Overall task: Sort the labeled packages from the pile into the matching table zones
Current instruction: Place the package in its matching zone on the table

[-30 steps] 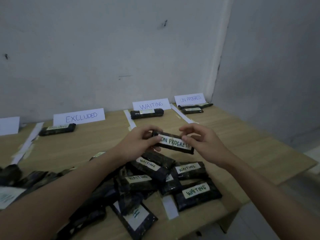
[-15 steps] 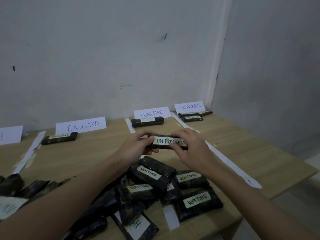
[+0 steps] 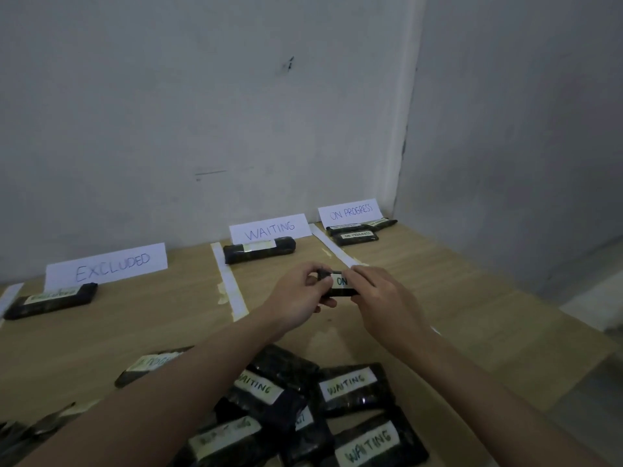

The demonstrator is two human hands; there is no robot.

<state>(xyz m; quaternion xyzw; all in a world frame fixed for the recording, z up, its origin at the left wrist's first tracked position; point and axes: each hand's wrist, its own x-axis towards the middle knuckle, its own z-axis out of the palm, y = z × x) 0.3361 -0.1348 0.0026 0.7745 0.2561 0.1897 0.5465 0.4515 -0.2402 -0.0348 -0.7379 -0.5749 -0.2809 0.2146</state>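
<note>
Both hands, left hand [image 3: 300, 294] and right hand [image 3: 381, 294], pinch the dark plastic-wrapped "ON" package [image 3: 340, 284]; hurrying risks dropping it short of the far-right corner.

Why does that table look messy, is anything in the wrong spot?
Nothing sorted sits wrong: the packages by the EXCLUDED sign, WAITING sign and ON PROGRESS sign seem to match. Only the unsorted pile lies jumbled.

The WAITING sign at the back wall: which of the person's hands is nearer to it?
Left. The left hand grips the held package in front of the WAITING sign, slightly to its right; the right hand holds the package's other end, farther right.
</note>
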